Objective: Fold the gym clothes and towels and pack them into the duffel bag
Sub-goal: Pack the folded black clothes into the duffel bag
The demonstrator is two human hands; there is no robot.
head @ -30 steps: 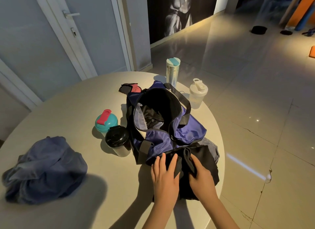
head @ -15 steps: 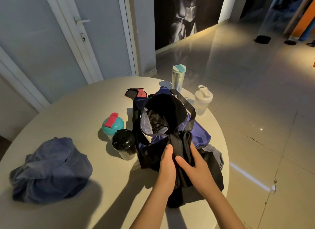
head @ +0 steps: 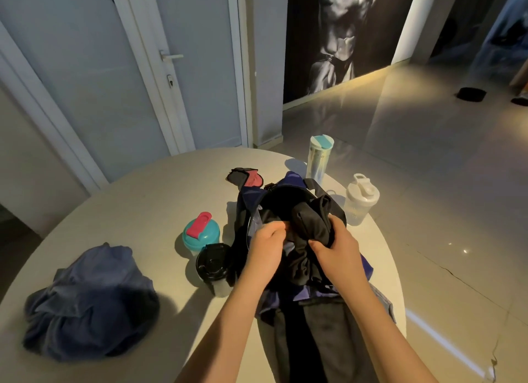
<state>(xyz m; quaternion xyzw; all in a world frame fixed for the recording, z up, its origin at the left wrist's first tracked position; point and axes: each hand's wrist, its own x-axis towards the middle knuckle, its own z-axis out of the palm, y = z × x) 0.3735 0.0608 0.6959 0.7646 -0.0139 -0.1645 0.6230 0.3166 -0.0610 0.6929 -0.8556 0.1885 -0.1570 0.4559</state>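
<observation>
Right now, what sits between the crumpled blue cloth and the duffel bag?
In the head view, two shakers stand there on the table: a teal-lidded bottle and, nearer the person, a black-lidded bottle, both close beside the duffel bag.

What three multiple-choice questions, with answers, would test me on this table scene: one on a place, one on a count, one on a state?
1. Where is the crumpled blue cloth relative to the duffel bag?
A) inside it
B) on the table, to its left
C) on the floor

2. How many drink bottles stand on the table?
A) two
B) six
C) four

3. The duffel bag is:
A) open
B) zipped shut
C) upside down

Answers:
1 B: the cloth lies on the tabletop, apart from the bag.
2 C: there are a teal-lidded shaker, a black-lidded shaker, a tall tumbler and a white bottle.
3 A: its dark inside shows, and the right hand grips a black garment at its mouth.
</observation>
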